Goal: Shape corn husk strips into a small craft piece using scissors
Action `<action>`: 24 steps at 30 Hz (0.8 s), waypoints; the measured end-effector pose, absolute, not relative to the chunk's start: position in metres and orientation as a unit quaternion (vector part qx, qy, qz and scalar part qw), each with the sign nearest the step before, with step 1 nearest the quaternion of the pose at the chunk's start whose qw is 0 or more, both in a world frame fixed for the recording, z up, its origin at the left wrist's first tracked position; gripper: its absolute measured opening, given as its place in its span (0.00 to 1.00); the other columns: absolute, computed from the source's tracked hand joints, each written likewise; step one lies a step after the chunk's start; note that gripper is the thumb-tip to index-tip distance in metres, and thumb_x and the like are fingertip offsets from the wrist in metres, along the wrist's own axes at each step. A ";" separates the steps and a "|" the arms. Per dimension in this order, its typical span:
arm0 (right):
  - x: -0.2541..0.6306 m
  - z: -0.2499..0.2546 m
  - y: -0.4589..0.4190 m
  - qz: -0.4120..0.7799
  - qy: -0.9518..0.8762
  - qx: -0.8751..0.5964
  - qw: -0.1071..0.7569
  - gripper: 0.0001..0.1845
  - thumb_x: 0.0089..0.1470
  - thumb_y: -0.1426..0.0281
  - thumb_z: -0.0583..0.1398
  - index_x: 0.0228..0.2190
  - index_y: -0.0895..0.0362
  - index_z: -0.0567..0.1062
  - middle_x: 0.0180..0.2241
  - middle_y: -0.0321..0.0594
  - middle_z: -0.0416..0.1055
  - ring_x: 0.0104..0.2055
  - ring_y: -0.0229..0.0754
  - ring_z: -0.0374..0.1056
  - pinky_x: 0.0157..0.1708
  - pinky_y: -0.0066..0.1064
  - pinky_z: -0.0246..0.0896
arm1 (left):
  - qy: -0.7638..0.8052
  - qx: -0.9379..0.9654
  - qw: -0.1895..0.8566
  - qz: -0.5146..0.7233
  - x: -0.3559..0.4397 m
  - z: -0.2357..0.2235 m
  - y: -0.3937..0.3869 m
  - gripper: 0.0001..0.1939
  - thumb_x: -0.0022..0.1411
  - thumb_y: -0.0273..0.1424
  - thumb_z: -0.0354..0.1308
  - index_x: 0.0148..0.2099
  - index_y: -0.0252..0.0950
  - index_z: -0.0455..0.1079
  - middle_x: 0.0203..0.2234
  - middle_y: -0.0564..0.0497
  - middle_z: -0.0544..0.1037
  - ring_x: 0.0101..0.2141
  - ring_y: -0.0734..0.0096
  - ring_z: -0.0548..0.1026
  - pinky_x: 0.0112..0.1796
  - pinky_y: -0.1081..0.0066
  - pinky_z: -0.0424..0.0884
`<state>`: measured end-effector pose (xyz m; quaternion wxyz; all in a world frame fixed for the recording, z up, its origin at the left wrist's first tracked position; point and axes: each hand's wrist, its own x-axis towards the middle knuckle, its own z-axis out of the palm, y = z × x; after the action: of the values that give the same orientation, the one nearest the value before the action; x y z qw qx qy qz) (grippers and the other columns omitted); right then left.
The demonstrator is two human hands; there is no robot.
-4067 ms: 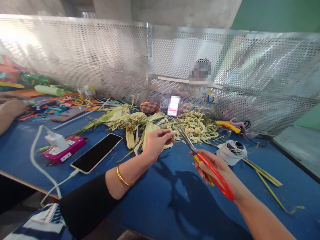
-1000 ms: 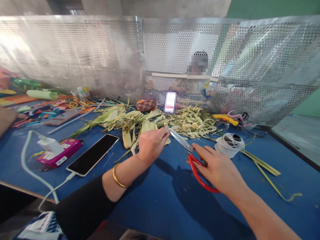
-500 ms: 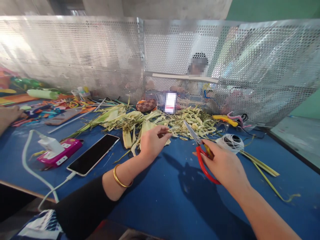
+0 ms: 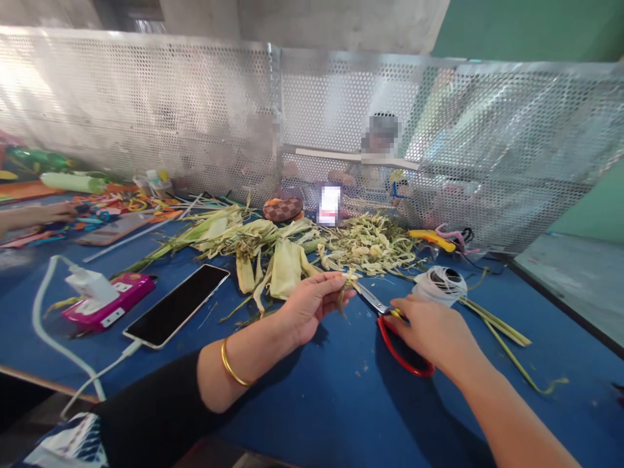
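My left hand point(image 4: 316, 302) pinches a small pale piece of corn husk point(image 4: 351, 279) between thumb and fingers, above the blue table. In my right hand point(image 4: 433, 328) are scissors point(image 4: 402, 354) with red handles. Their blades point(image 4: 371, 299) point toward the husk piece, with the tips close to it; whether they touch it I cannot tell. Beyond my hands lies a heap of cut husk strips point(image 4: 373, 244). Larger corn husks point(image 4: 285, 266) spread out behind my left hand. Beside my right hand sits a spool of white cord point(image 4: 440, 285).
A phone point(image 4: 178, 305) and a magenta power strip point(image 4: 110, 302) with a white charger lie at left. At the far left another person's hand point(image 4: 53, 213) is over coloured strips. A perforated metal screen point(image 4: 205, 117) stands behind. Long stalks point(image 4: 497, 322) lie at right.
My left hand has moved toward me and right, away from the heap, with the husk piece. The scissors have tilted and come nearer to it. The other person's hand has shifted right.
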<state>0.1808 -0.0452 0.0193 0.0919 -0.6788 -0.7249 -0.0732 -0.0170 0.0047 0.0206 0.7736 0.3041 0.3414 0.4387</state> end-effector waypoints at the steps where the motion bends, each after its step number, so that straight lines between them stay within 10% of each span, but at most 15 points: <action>1: 0.178 0.020 -0.045 -0.046 -0.722 -0.669 0.170 0.11 0.54 0.66 0.57 0.35 0.55 0.78 0.34 0.45 0.77 0.31 0.49 0.73 0.25 0.35 0.62 | 0.340 0.306 0.775 0.437 -0.016 0.019 0.002 0.03 0.54 0.23 0.62 0.32 0.33 0.71 0.25 0.50 0.77 0.28 0.74 0.77 0.32 0.75 0.72; 6: 0.157 0.016 -0.047 0.166 -0.639 -0.594 0.459 0.15 0.52 0.58 0.59 0.32 0.56 0.76 0.27 0.39 0.76 0.27 0.41 0.71 0.27 0.31 0.66 | 0.313 0.342 0.785 0.412 -0.008 0.007 -0.009 0.10 0.45 0.28 0.70 0.30 0.33 0.73 0.23 0.53 0.74 0.27 0.76 0.74 0.30 0.77 0.68; 24: 0.151 0.009 -0.050 0.151 -0.667 -0.596 0.421 0.12 0.53 0.62 0.58 0.24 0.56 0.74 0.21 0.35 0.69 0.24 0.37 0.64 0.24 0.27 0.59 | 0.366 0.441 0.713 0.403 -0.006 0.006 -0.017 0.18 0.35 0.37 0.72 0.29 0.33 0.76 0.24 0.51 0.75 0.28 0.74 0.71 0.33 0.72 0.66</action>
<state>0.1506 -0.0501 0.0093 0.4208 -0.5956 -0.6673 0.1514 -0.0058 -0.0166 0.0056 0.7134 0.4414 0.3657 0.4031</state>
